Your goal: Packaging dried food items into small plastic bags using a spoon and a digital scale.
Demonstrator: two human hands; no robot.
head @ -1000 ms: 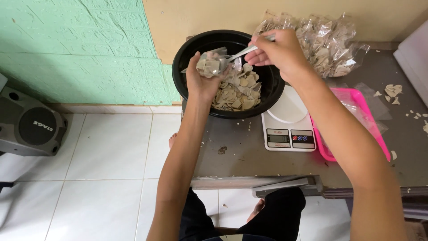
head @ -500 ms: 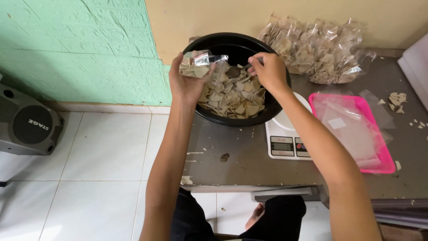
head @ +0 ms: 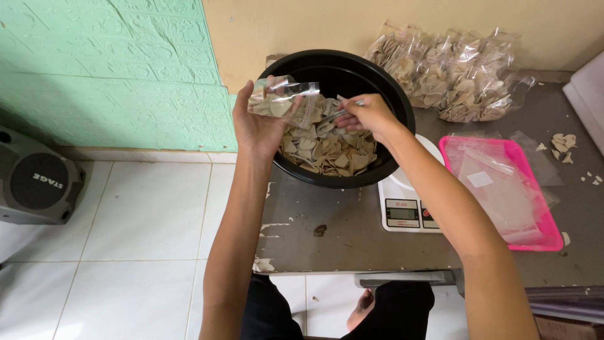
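Grey tabletop is ending at a chipped front edge, white floor tiles lying open to its left. Left hand is gripping a small clear bag of pale chips over the black bowl's left rim. Right hand is pinching a metal spoon inside the bowl, its tip lying beside the bag. Behind those fingers, 1 kitchen scale is touching a pink tray.
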